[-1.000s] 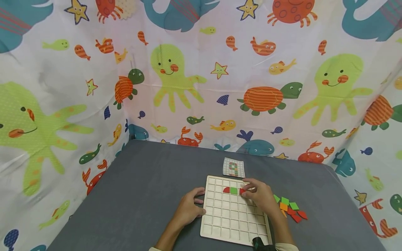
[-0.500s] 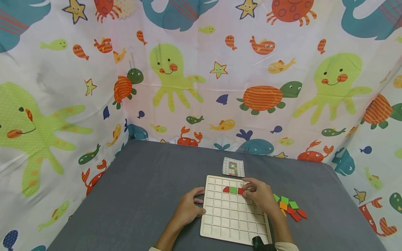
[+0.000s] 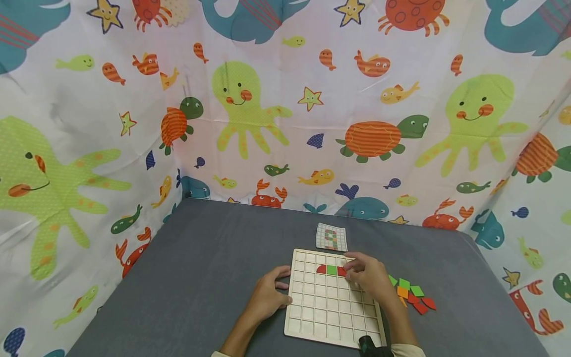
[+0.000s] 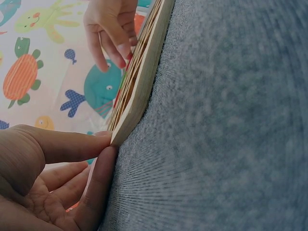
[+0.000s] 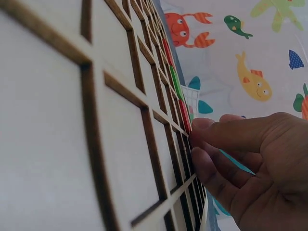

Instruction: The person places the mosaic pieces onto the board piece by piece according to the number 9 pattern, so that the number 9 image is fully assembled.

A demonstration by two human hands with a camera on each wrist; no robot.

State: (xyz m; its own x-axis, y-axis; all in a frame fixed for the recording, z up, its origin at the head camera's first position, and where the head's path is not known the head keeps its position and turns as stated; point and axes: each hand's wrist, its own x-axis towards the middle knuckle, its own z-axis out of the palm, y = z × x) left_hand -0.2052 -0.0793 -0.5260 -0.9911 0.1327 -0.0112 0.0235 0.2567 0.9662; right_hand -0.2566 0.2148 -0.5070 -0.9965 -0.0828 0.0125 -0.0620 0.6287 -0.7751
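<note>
A pale wooden grid board lies on the grey table. My left hand grips its left edge; in the left wrist view thumb and finger meet at the rim. Near the board's top, a row holds a red rounded tile, a green square tile and another red tile. With bent fingers, my right hand pinches this last tile at its right end. From the right wrist, the red tile appears low in its cell, its near end hidden by the fingertips.
Right of the board lies a loose pile of tiles, among them a green one, an orange one and several red ones. A small card with a coloured grid pattern lies behind the board. A sea-animal curtain surrounds the table.
The red tile under my right hand has shifted slightly left, towards the green tile, and more of it shows. Both hands have otherwise stayed nearly still.
</note>
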